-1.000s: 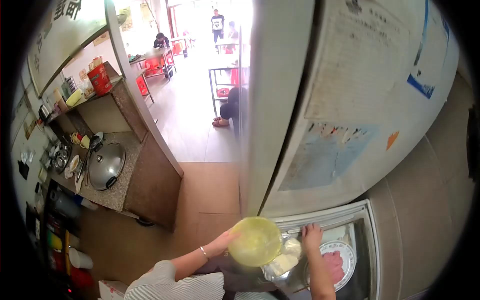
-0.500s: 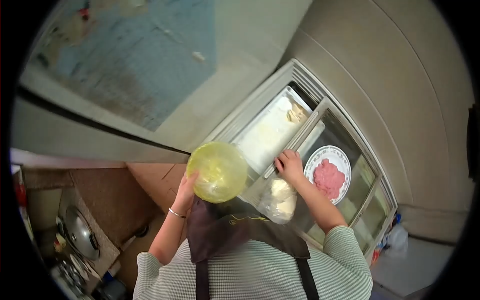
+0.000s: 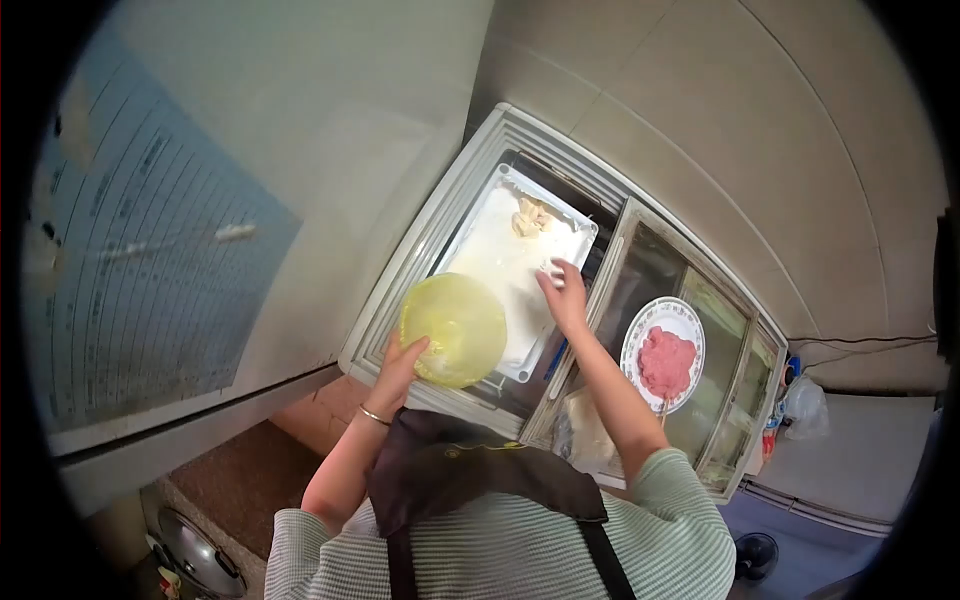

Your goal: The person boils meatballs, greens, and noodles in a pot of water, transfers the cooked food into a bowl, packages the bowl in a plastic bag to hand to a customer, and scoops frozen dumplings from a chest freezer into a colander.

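My left hand grips the rim of a translucent yellow-green bowl, its thumb on the near side. The bowl overlaps the lower left of a white tray inside the open part of a chest freezer. White powder covers the tray's bottom, and a small heap of pale dough pieces lies near its far end. My right hand hovers over the tray's right side, fingers apart and slightly bent, with nothing in them. A patterned plate of pink minced meat rests on the freezer's glass lid to the right.
A tall white fridge with a blue sheet stands at the left. The freezer's sliding glass lid covers its right half, with a plastic bag at its near edge. Farther right is a grey surface. A wok lid shows lower left.
The view has swung down and right to the freezer. The tray is now more exposed. My right hand has left the lid's frame and moved over the tray; the bowl has come above the tray's edge.
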`<action>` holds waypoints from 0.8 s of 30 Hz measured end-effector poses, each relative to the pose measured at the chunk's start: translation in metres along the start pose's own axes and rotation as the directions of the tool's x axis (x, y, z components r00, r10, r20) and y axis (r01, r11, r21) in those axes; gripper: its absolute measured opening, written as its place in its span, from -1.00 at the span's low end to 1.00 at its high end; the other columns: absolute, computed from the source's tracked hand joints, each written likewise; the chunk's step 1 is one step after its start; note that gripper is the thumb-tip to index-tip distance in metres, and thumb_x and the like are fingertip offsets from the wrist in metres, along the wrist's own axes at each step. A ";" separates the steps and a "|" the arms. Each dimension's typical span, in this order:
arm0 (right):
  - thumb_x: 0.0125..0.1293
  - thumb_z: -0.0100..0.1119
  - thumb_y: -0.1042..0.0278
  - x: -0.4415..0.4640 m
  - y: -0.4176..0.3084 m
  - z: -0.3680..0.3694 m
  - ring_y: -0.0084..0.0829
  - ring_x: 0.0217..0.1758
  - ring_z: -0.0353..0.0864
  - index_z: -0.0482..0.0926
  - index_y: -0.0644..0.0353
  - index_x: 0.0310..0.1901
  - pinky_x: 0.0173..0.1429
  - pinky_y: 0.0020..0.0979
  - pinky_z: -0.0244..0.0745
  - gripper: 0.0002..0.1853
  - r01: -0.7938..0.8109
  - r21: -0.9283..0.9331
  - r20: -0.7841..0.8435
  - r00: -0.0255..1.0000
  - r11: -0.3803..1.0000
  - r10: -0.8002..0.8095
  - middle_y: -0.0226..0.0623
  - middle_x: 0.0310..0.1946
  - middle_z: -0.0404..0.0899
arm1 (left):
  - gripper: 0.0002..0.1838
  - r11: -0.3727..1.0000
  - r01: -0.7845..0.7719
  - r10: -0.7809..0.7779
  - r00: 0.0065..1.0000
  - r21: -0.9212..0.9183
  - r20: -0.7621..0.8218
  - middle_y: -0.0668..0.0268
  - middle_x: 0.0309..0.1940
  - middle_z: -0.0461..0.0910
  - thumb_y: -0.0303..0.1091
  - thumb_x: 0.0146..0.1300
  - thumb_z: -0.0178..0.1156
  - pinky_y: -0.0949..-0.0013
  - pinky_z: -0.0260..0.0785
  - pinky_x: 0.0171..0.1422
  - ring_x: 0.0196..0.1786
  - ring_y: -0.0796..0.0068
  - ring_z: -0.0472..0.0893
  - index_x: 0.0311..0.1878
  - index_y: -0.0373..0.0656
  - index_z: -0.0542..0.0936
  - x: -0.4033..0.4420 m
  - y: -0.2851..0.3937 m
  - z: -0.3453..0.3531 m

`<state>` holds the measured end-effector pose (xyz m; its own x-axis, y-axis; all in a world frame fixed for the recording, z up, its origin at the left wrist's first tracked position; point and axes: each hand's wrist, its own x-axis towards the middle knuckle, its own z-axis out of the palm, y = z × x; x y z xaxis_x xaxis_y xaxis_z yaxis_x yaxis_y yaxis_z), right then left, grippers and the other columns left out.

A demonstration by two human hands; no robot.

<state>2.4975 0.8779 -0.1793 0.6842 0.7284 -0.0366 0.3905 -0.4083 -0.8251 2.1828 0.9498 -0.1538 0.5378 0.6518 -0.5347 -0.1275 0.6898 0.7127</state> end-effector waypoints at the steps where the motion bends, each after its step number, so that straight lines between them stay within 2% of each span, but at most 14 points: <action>1: 0.11 0.31 0.14 0.027 0.013 0.018 -0.12 0.08 0.44 0.39 0.30 0.13 0.13 -0.24 0.38 -0.39 0.019 -0.031 -0.056 0.998 0.999 -0.021 0.01 0.07 0.40 | -0.45 1.000 0.025 -0.025 1.000 0.012 -0.012 0.21 0.12 0.41 -0.38 0.29 0.13 0.34 0.38 0.16 0.14 0.38 0.46 0.30 -0.21 0.20 0.011 -0.002 0.008; 3: 0.09 0.32 0.13 0.063 0.036 0.048 -0.08 0.18 0.38 0.34 0.34 0.17 0.23 -0.19 0.32 -0.33 0.050 -0.053 -0.110 0.992 0.997 -0.055 0.06 0.13 0.37 | -0.44 0.999 0.035 -0.034 0.999 0.031 -0.042 0.22 0.12 0.41 -0.38 0.28 0.15 0.33 0.42 0.12 0.13 0.38 0.47 0.29 -0.20 0.20 0.014 0.006 0.029; 5: 0.03 0.38 0.00 0.093 0.046 0.072 0.00 0.27 0.29 0.35 0.31 0.20 0.31 -0.12 0.21 -0.23 0.099 -0.355 -0.225 0.956 0.930 -0.188 0.04 0.22 0.31 | -0.44 0.998 0.034 -0.031 0.997 0.047 -0.069 0.22 0.11 0.41 -0.37 0.27 0.16 0.32 0.45 0.09 0.13 0.38 0.48 0.29 -0.18 0.19 0.023 0.010 0.036; 6: 0.01 0.38 0.02 0.099 0.039 0.074 0.00 0.34 0.20 0.36 0.33 0.18 0.38 -0.11 0.09 -0.24 0.050 -0.366 -0.167 0.979 0.929 -0.118 0.04 0.25 0.29 | -0.42 0.998 0.054 -0.051 0.996 0.029 -0.079 0.22 0.11 0.40 -0.37 0.27 0.17 0.31 0.47 0.07 0.12 0.38 0.49 0.30 -0.16 0.18 0.026 0.009 0.037; 11: 0.04 0.35 0.18 0.093 0.042 0.070 -0.13 0.22 0.34 0.49 0.23 0.03 0.27 -0.13 0.22 -0.48 0.008 -0.415 -0.223 0.969 0.910 -0.110 -0.10 0.14 0.41 | -0.40 0.993 0.119 -0.117 0.985 0.006 -0.124 0.22 0.12 0.39 -0.38 0.27 0.17 0.29 0.49 0.06 0.12 0.37 0.49 0.31 -0.15 0.16 0.034 0.008 0.043; 13: 0.06 0.32 0.33 0.085 0.058 0.062 -0.13 0.06 0.45 0.55 0.20 -0.09 0.16 -0.17 0.33 -0.64 0.081 -0.287 -0.221 0.964 0.955 -0.149 -0.14 -0.03 0.53 | -0.41 0.992 0.124 -0.123 0.987 0.008 -0.102 0.22 0.12 0.39 -0.38 0.27 0.16 0.30 0.48 0.06 0.12 0.38 0.48 0.31 -0.16 0.15 0.042 0.005 0.041; 15: 0.10 0.30 0.42 0.072 0.059 0.056 -0.30 -0.08 0.52 0.57 0.22 -0.14 0.04 -0.34 0.41 -0.73 0.052 -0.294 -0.298 0.944 0.955 -0.143 -0.27 -0.16 0.59 | -0.41 0.991 0.130 -0.129 0.989 0.013 -0.078 0.22 0.12 0.38 -0.38 0.28 0.15 0.31 0.47 0.07 0.12 0.39 0.47 0.31 -0.16 0.15 0.051 -0.001 0.039; 16: 0.13 0.29 0.41 0.064 0.052 0.049 -0.40 -0.09 0.52 0.56 0.22 -0.13 0.00 -0.39 0.43 -0.74 -0.087 0.121 -0.200 0.974 0.989 0.110 -0.32 -0.18 0.59 | -0.42 0.994 0.099 -0.095 0.994 0.049 -0.062 0.23 0.12 0.38 -0.39 0.28 0.14 0.32 0.45 0.07 0.13 0.40 0.46 0.31 -0.16 0.15 0.058 -0.006 0.037; 17: 0.16 0.28 0.40 0.059 0.044 0.043 -0.49 -0.10 0.52 0.56 0.23 -0.12 -0.04 -0.45 0.44 -0.75 -0.255 0.495 -0.012 0.954 0.830 0.300 -0.38 -0.20 0.59 | -0.44 0.994 0.063 -0.059 0.997 0.085 -0.044 0.23 0.12 0.38 -0.39 0.29 0.13 0.32 0.44 0.08 0.13 0.41 0.45 0.30 -0.16 0.16 0.064 -0.010 0.035; 18: 0.20 0.26 0.39 0.054 0.044 0.035 -0.61 -0.08 0.48 0.54 0.22 -0.04 -0.09 -0.51 0.45 -0.71 -0.237 0.423 0.184 0.967 0.874 0.173 -0.41 -0.15 0.56 | -0.44 0.994 0.068 -0.064 0.997 0.085 -0.041 0.23 0.12 0.38 -0.39 0.29 0.13 0.32 0.44 0.08 0.13 0.41 0.45 0.30 -0.16 0.16 0.067 -0.007 0.039; 19: 0.20 0.26 0.39 0.054 0.035 0.031 -0.61 -0.08 0.48 0.54 0.22 -0.04 -0.09 -0.51 0.45 -0.71 -0.239 0.421 0.184 0.967 0.875 0.175 -0.41 -0.15 0.56 | -0.44 0.994 0.080 -0.076 0.996 0.080 -0.045 0.23 0.12 0.38 -0.40 0.29 0.13 0.33 0.44 0.08 0.14 0.41 0.44 0.30 -0.15 0.16 0.069 -0.002 0.045; 21: 0.20 0.27 0.36 0.057 0.018 0.023 -0.56 -0.05 0.49 0.50 0.21 0.08 -0.06 -0.47 0.47 -0.60 -0.030 0.432 0.342 0.930 0.902 -0.133 -0.31 -0.04 0.52 | -0.45 0.992 0.103 -0.099 0.994 0.077 -0.051 0.24 0.12 0.38 -0.40 0.29 0.13 0.33 0.43 0.09 0.15 0.41 0.43 0.30 -0.14 0.17 0.072 0.002 0.049; 23: 0.18 0.29 0.31 0.083 0.015 0.024 -0.47 -0.08 0.51 0.44 0.19 0.16 -0.02 -0.42 0.49 -0.50 -0.097 0.362 0.328 0.944 0.927 -0.029 -0.24 0.06 0.45 | -0.46 0.993 0.115 -0.115 0.993 0.000 -0.022 0.23 0.12 0.38 -0.41 0.28 0.13 0.33 0.43 0.08 0.14 0.40 0.44 0.29 -0.14 0.18 0.076 0.005 0.050; 24: 0.16 0.30 0.30 0.094 0.017 0.030 -0.41 -0.09 0.53 0.44 0.17 0.17 -0.01 -0.40 0.48 -0.48 -0.007 0.163 0.180 0.983 0.987 -0.023 -0.21 0.07 0.43 | -0.46 0.994 0.113 -0.113 0.993 0.001 -0.019 0.23 0.12 0.38 -0.41 0.28 0.13 0.33 0.43 0.08 0.14 0.40 0.44 0.29 -0.14 0.18 0.075 0.008 0.051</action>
<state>2.5503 0.9564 -0.2143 0.5528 0.8248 -0.1189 0.2802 -0.3184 -0.9056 2.2649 0.9880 -0.1651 0.5324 0.5754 -0.6208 -0.0644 0.7588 0.6481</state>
